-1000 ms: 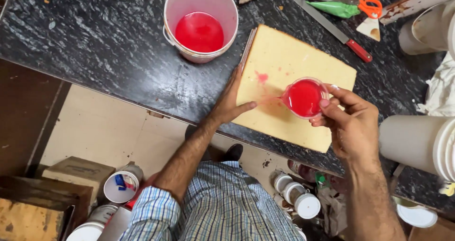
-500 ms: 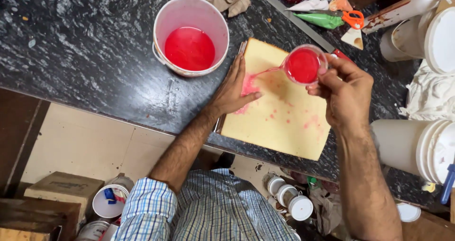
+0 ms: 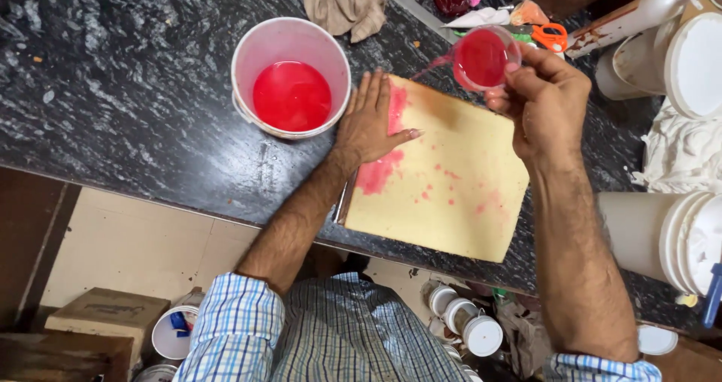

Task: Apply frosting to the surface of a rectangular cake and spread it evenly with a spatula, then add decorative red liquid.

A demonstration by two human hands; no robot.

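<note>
Desk (image 3: 113, 89) of dark speckled stone fills most of the view, its near edge running above a pale floor. On it lies a yellow board (image 3: 459, 194), flat, with a wet red smear along its left edge and red spots scattered across the middle. Just left of the board stands a white bucket (image 3: 290, 77) holding red liquid. White tubs (image 3: 665, 235) are stacked at the right edge of the desk, and a beige rag (image 3: 346, 2) lies beyond the bucket. The left hand (image 3: 370, 122) rests flat on the board's left edge, fingers spread and straight, gripping nothing, its palm over the red smear. The right hand (image 3: 545, 100) is raised above the board's far corner, fingers closed around a small clear cup (image 3: 483, 57) of red liquid, which is tipped toward the bucket side. Orange-handled scissors (image 3: 553, 36) lie just behind the cup.
</note>
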